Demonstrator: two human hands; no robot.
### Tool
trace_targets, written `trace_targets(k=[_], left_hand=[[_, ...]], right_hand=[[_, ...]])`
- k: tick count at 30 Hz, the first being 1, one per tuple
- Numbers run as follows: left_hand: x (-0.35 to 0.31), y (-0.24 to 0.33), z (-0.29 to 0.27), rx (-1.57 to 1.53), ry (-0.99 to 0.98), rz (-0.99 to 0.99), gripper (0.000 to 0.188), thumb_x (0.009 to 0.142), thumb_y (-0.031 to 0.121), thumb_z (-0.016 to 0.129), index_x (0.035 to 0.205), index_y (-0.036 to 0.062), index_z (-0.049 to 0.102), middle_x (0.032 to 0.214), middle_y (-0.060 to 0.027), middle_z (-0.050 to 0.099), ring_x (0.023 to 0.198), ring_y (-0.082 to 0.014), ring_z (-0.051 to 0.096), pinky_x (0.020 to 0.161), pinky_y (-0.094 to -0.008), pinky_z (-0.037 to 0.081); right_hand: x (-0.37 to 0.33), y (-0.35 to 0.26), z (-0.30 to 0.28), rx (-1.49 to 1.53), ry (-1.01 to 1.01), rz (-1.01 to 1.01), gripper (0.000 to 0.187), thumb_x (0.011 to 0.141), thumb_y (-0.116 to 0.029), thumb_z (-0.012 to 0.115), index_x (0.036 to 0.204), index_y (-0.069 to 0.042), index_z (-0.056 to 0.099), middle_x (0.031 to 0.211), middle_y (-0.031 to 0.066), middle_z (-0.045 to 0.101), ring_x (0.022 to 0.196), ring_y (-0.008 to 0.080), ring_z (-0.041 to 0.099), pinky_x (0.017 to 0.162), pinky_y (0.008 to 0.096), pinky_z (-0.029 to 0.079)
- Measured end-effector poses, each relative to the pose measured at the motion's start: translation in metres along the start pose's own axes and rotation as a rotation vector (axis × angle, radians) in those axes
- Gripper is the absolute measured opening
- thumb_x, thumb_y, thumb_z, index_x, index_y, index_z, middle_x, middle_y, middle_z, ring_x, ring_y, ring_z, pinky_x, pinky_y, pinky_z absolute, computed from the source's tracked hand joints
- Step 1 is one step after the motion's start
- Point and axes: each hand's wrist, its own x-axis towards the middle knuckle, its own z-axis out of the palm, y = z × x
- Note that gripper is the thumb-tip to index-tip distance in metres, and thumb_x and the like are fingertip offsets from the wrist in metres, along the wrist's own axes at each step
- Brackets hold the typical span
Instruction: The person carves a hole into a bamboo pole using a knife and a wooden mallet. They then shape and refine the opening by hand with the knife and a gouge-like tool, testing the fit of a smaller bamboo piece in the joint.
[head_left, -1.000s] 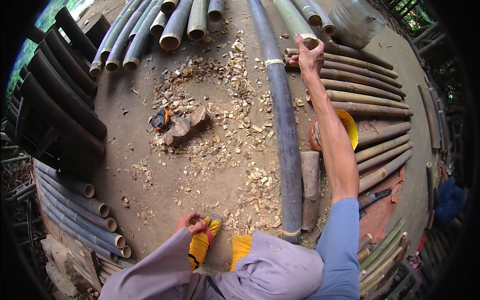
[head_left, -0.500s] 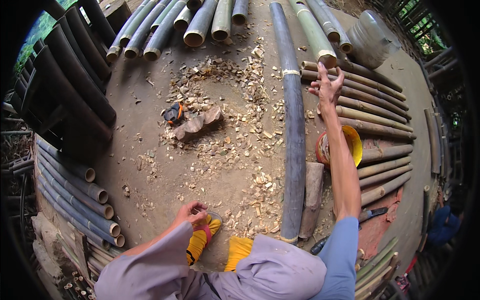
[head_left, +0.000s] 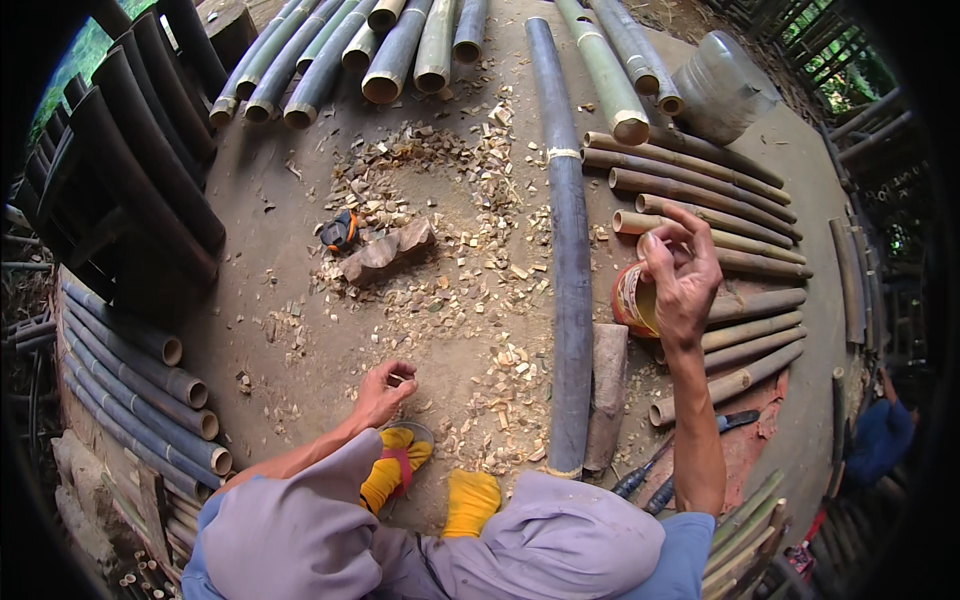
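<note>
My right hand (head_left: 685, 275) hovers over a red-and-yellow tub (head_left: 637, 300), its fingers loosely bent and apart, with nothing visible in them. Left of it, a long dark bamboo pole (head_left: 570, 270) lies lengthwise on the ground. Above my sandalled foot, my left hand (head_left: 385, 393) has its fingers curled together; whether it pinches something small cannot be made out. Beyond the right hand, a thick green bamboo pole (head_left: 605, 80) points its cut end toward me. Several thinner tan bamboo poles (head_left: 710, 190) lie side by side to the right.
Wood chips (head_left: 490, 270) litter the ground around a rough wood block (head_left: 388, 250) and an orange-and-black tape measure (head_left: 339, 231). A short log (head_left: 606, 395) and dark-handled tools (head_left: 660, 495) lie near my right knee. Bamboo poles (head_left: 150, 385) line the left; a clear plastic jug (head_left: 728, 85) stands far right.
My right hand has drawn back from the green bamboo's cut end to above the tub, its fingers bending more. The left hand has moved slightly up. The whole view has shifted a little.
</note>
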Motion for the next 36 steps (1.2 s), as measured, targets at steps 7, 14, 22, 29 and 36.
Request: trace_targets(k=[7, 14, 22, 29, 36], left_hand=[[0.038, 0.008, -0.021, 0.1, 0.318, 0.189, 0.029, 0.077, 0.013, 0.065, 0.104, 0.0029, 0.062, 0.095, -0.0082, 0.062, 0.086, -0.0171, 0.06, 0.073, -0.0311, 0.049], [0.09, -0.039, -0.094, 0.652, 0.902, 0.232, 0.047, 0.075, 0.017, 0.067, 0.118, 0.0094, 0.051, 0.114, -0.0135, 0.047, 0.111, -0.0311, 0.045, 0.094, -0.0422, 0.036], [0.09, -0.038, -0.086, 0.868, 0.914, 0.205, 0.047, 0.077, 0.027, 0.062, 0.12, 0.0112, 0.049, 0.119, -0.0121, 0.044, 0.115, -0.031, 0.041, 0.094, -0.0464, 0.032], [0.093, -0.038, -0.085, 0.862, 0.885, 0.186, 0.047, 0.077, 0.028, 0.061, 0.119, 0.0109, 0.049, 0.119, -0.0125, 0.044, 0.115, -0.0312, 0.041, 0.095, -0.046, 0.032], [0.099, -0.046, -0.086, 0.886, 0.898, 0.198, 0.051, 0.073, 0.029, 0.063, 0.119, 0.0111, 0.049, 0.118, -0.0121, 0.044, 0.113, -0.0309, 0.04, 0.096, -0.0453, 0.03]], right_hand=[[-0.032, -0.051, -0.035, -0.25, -0.12, 0.094, 0.025, 0.086, -0.004, 0.063, 0.11, -0.001, 0.058, 0.08, 0.0012, 0.06, 0.07, 0.005, 0.057, 0.063, 0.0202, 0.048], [-0.048, -0.127, -0.017, -0.454, -0.411, 0.066, 0.032, 0.08, -0.005, 0.067, 0.111, -0.001, 0.059, 0.079, 0.0068, 0.061, 0.068, 0.0116, 0.06, 0.062, 0.0255, 0.049], [-0.052, -0.162, 0.01, -0.57, -0.697, -0.028, 0.042, 0.08, -0.013, 0.07, 0.118, -0.004, 0.056, 0.083, 0.0147, 0.058, 0.07, 0.0285, 0.06, 0.063, 0.0363, 0.05], [-0.052, -0.14, 0.035, -0.596, -0.825, -0.01, 0.043, 0.084, -0.02, 0.066, 0.122, -0.006, 0.052, 0.088, 0.0161, 0.058, 0.08, 0.0333, 0.061, 0.07, 0.0408, 0.051], [-0.055, -0.121, 0.035, -0.628, -0.858, 0.049, 0.042, 0.085, -0.022, 0.065, 0.122, -0.008, 0.051, 0.089, 0.0175, 0.059, 0.083, 0.0358, 0.061, 0.073, 0.0434, 0.05]])
